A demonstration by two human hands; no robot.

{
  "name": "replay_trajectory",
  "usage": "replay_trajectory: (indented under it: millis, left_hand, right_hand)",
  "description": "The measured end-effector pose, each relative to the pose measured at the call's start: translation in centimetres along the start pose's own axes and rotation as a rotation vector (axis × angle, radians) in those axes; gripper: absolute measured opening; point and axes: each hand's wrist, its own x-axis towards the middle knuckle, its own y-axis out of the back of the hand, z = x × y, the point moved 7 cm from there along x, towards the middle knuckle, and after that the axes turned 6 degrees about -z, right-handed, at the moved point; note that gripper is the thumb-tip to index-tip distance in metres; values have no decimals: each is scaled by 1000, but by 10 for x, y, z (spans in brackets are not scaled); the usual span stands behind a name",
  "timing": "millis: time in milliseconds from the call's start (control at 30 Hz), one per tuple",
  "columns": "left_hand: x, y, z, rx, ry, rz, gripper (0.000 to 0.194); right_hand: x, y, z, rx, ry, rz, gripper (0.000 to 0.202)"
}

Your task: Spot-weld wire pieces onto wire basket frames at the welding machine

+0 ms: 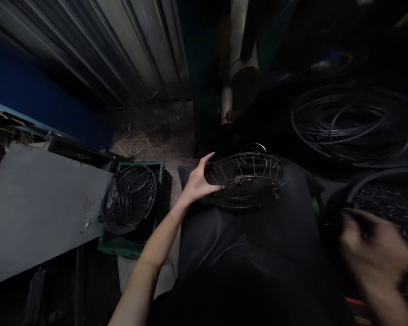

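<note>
My left hand (199,181) is at the left end of a curved wire frame (251,176), its thumb and index finger spread around the thin rods. The frame has two bent rails joined by short cross wires, and a ring rises at its back. It rests over dark cloth (231,240) in front of me. At the right, my right hand (377,249) is smeared by motion, with its fingers curled. Whether it holds anything cannot be made out. Beside it stands a round tub (355,192) full of small dark metal pieces (387,199).
To the left, a green crate (131,251) carries a black basin (120,231) of wire rings. A grey board (47,208) lies beside it. A large wire coil (347,127) is at the back right. A pipe (240,36) and corrugated metal (122,40) stand beyond.
</note>
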Motion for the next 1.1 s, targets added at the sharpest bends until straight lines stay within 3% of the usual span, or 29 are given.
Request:
replay_trajectory:
  millis: [67,167,267,400,500,567,633,767,933,1100]
  left_hand:
    - [5,4,17,139,-77,30,94]
    - [12,2,33,303,-180,47,79]
    - [15,-5,40,421,-237,40,68]
    - [18,-13,40,493,-233,0,64]
    - [21,-13,39,515,-216,-5,65]
    - [23,-13,39,526,-218,-9,66]
    - [25,-13,39,538,-226,-2,67]
    - [30,-13,44,566,-244,19,67]
    - [36,-17,49,631,-221,25,64]
    - [38,-17,53,710,-226,56,64]
  right_hand:
    - [-15,-23,-29,53,139,-105,56]
    - [-28,-46,-48,138,241,-206,49]
    - [-29,-39,-51,149,262,-203,42]
    - [-21,-15,-52,62,238,-2,38]
    - [-17,-34,-61,148,332,-156,46]
    - [-12,-47,-64,234,286,-263,50]
    - [-3,-50,-70,334,151,-321,48]
    - [27,-35,-114,615,-77,-379,42]
    - [63,-45,-188,758,-36,-500,36]
    - [77,-67,-214,664,-27,-510,27]
